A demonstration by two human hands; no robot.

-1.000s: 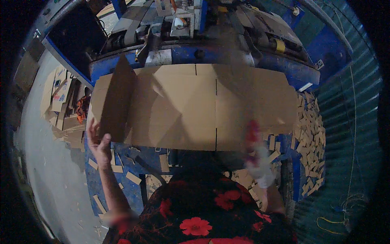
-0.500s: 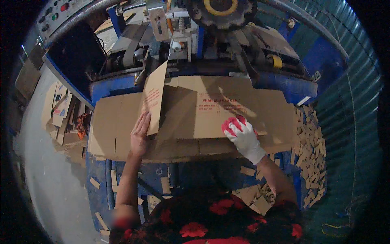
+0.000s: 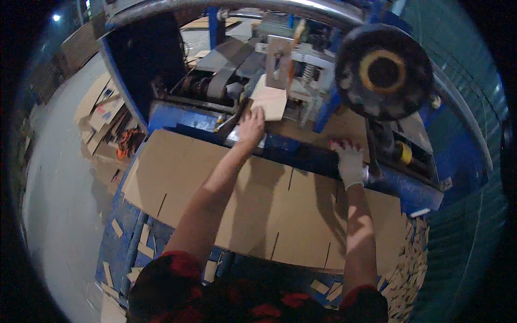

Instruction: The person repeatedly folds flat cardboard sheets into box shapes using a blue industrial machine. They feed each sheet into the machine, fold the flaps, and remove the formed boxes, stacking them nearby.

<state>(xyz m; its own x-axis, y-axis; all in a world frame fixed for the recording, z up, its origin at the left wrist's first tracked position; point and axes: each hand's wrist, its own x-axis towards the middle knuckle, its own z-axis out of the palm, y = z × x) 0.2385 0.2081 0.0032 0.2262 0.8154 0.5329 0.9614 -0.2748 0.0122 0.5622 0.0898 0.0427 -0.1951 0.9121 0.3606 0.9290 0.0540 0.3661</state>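
Cardboard sheet [image 3: 258, 210] lies flat under both arms, bare left hand [image 3: 251, 125] seemingly pressing its folded flap [image 3: 269, 102], gloved right hand [image 3: 350, 161] apart, steadying the edge.

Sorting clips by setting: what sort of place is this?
Likely a cardboard box workshop: a blue machine with a round wheel, a flat slotted cardboard sheet under both hands, and offcut strips on the floor.
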